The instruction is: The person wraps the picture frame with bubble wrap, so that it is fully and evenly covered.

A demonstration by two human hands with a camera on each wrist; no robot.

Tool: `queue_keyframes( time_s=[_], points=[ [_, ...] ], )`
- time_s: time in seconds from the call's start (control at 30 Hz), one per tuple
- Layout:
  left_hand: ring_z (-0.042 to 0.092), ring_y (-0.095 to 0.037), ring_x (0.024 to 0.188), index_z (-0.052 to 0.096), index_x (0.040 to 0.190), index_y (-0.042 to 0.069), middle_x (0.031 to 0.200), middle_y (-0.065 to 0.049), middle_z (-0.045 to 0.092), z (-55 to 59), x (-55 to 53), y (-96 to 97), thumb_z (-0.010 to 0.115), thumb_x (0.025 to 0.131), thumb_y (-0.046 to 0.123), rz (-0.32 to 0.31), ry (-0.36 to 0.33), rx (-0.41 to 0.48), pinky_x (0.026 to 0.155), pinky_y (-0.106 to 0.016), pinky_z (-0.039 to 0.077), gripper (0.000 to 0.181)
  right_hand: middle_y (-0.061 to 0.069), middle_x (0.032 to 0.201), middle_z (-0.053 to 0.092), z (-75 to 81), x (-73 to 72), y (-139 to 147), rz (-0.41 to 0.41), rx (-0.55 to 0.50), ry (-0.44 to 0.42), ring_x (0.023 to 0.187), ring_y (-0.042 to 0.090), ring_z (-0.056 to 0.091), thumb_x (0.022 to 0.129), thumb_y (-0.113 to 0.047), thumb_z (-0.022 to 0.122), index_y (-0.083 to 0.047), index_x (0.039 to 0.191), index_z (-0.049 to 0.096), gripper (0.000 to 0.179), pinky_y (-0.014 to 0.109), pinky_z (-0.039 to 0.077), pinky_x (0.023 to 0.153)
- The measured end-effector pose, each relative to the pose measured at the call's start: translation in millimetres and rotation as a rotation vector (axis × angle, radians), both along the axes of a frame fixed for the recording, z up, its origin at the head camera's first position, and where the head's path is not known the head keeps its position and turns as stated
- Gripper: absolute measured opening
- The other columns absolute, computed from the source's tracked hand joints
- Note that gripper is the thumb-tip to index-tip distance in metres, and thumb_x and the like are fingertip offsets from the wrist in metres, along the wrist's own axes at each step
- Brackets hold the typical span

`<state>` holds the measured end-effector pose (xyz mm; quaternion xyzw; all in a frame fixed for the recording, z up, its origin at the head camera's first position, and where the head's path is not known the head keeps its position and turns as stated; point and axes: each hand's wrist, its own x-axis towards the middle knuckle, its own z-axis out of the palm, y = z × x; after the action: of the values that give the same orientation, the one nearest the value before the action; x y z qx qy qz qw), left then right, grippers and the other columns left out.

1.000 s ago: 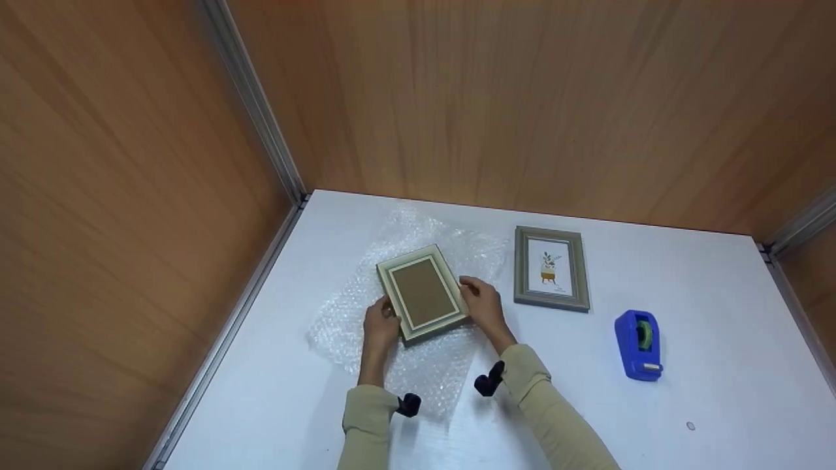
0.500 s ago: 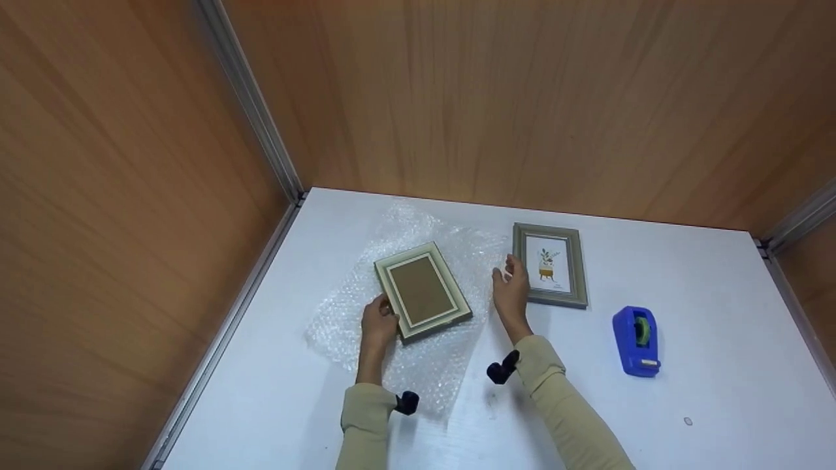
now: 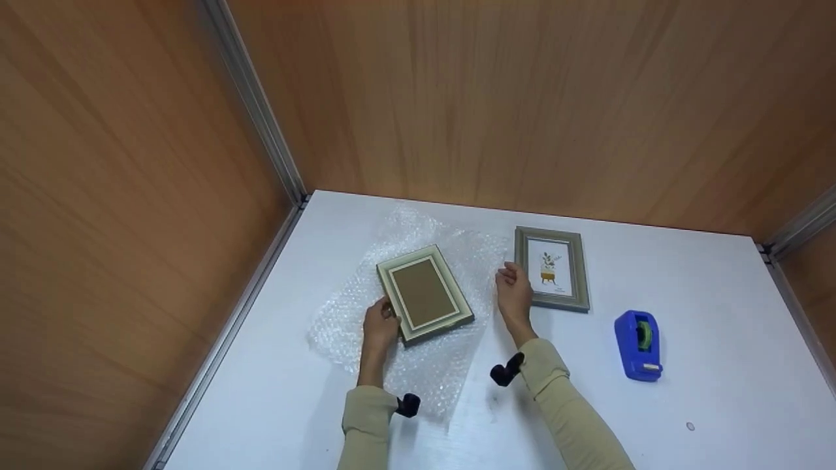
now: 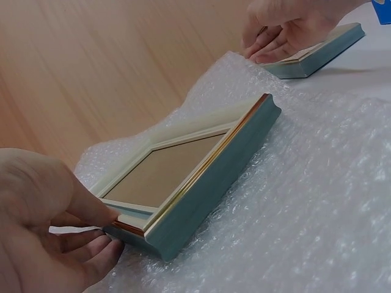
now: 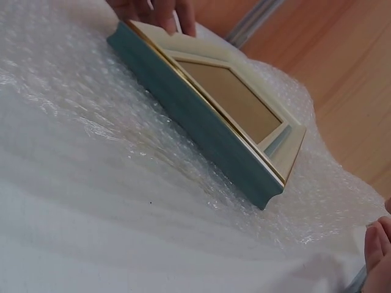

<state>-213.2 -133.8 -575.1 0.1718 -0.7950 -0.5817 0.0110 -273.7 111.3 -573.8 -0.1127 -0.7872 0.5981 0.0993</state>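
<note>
A cream picture frame with greenish sides and a plain brown centre [image 3: 423, 292] lies at an angle on a sheet of bubble wrap [image 3: 346, 326]. My left hand [image 3: 380, 326] pinches its lower left edge, thumb on top and fingers below, as the left wrist view shows. At the sheet's right edge, my right hand [image 3: 514, 294] has curled fingers and pinches the wrap, which rises to the fingertips in the left wrist view. Just beside this hand lies a second, grey-green picture frame [image 3: 576, 274] with a plant print. The right wrist view shows only part of the right hand [image 5: 379, 250].
A blue tape dispenser [image 3: 630, 356] with a green roll stands to the right on the white table [image 3: 718, 313]. Wooden panels [image 3: 522, 98] close off the back and the sides. A small round mark [image 3: 690, 426] is near the front right.
My right hand has let go of the cream frame's right side and moved right to the bubble wrap's edge, its fingers curling in. The left hand has stayed on the frame.
</note>
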Motion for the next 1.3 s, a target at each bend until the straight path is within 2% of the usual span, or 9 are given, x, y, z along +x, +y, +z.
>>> queue_keyframes(
  time_s=[0.17,0.33,0.53,0.77,0.8,0.93,1.03,1.13,1.3],
  points=[
    [0.057,-0.030,0.106,0.043,0.132,-0.008,0.120,-0.024,0.055,-1.4,0.7,1.3,0.050,0.079,-0.012,0.008,-0.003,-0.010,0.083,-0.033,0.051,0.053,0.010,0.108,0.059,-2.2,0.6,-1,0.044,-0.035,-0.064,0.100,0.020,0.059,0.093,-0.017,0.055,-0.007,0.124,0.052,0.033,0.031,0.050,0.086],
    [0.057,-0.030,0.107,0.042,0.132,-0.008,0.123,-0.024,0.053,-3.2,1.3,2.2,0.051,0.080,-0.011,-0.002,-0.007,0.007,0.082,-0.032,0.051,0.053,0.007,0.106,0.061,-1.9,1.3,-1,0.078,-0.066,-0.069,0.097,0.018,0.061,0.092,-0.019,0.057,-0.008,0.119,0.056,0.029,0.028,0.051,0.085],
    [0.056,-0.031,0.108,0.042,0.131,-0.009,0.123,-0.025,0.053,-3.9,3.4,0.9,0.051,0.079,-0.011,-0.010,-0.001,0.009,0.081,-0.033,0.051,0.053,0.007,0.100,0.064,0.9,1.7,-4,0.098,-0.095,-0.031,0.094,0.017,0.063,0.090,-0.016,0.060,-0.006,0.113,0.061,0.025,0.027,0.052,0.081],
    [0.051,-0.033,0.115,0.040,0.133,-0.008,0.129,-0.025,0.048,-0.6,5.8,-1.5,0.053,0.082,-0.009,-0.024,-0.014,0.047,0.087,-0.036,0.049,0.053,0.007,0.097,0.067,3.0,2.6,-11,0.132,-0.096,0.041,0.089,0.017,0.064,0.087,-0.014,0.063,-0.008,0.104,0.067,0.018,0.023,0.053,0.076],
    [0.050,-0.033,0.116,0.040,0.134,-0.007,0.130,-0.024,0.048,0.2,5.8,-1.6,0.053,0.083,-0.008,-0.024,-0.016,0.055,0.088,-0.036,0.048,0.053,0.009,0.098,0.067,7.5,5.1,-12,0.144,-0.098,0.052,0.090,0.019,0.064,0.088,-0.013,0.063,-0.006,0.104,0.067,0.018,0.025,0.053,0.078],
    [0.050,-0.033,0.116,0.039,0.134,-0.008,0.130,-0.025,0.048,-0.2,4.1,-3.0,0.052,0.082,-0.009,-0.029,-0.014,0.063,0.089,-0.036,0.048,0.053,0.013,0.098,0.067,6.6,6.3,-18,0.176,-0.116,0.106,0.091,0.025,0.064,0.086,-0.010,0.065,-0.003,0.101,0.068,0.018,0.028,0.053,0.078],
    [0.054,-0.033,0.110,0.038,0.135,-0.008,0.126,-0.026,0.051,-0.6,3.9,-3.3,0.050,0.082,-0.010,-0.027,-0.027,0.105,0.082,-0.035,0.051,0.054,0.010,0.098,0.068,2.0,5.6,-22,0.190,-0.095,0.116,0.089,0.022,0.064,0.085,-0.013,0.066,-0.006,0.099,0.070,0.017,0.026,0.053,0.077],
    [0.057,-0.032,0.105,0.037,0.135,-0.007,0.123,-0.026,0.052,0.1,4.2,-3.4,0.049,0.084,-0.009,-0.022,-0.043,0.139,0.075,-0.033,0.053,0.053,0.005,0.096,0.069,4.0,8.4,-27,0.203,-0.043,0.125,0.087,0.017,0.063,0.085,-0.014,0.067,-0.008,0.098,0.070,0.015,0.023,0.052,0.073],
    [0.056,-0.032,0.106,0.037,0.135,-0.008,0.123,-0.026,0.052,0.9,4.1,-3.9,0.049,0.085,-0.008,-0.022,-0.052,0.130,0.077,-0.033,0.052,0.052,0.002,0.092,0.069,5.0,11.1,-34,0.226,0.035,0.144,0.083,0.014,0.062,0.085,-0.014,0.066,-0.011,0.096,0.072,0.013,0.024,0.051,0.070]
  ],
)
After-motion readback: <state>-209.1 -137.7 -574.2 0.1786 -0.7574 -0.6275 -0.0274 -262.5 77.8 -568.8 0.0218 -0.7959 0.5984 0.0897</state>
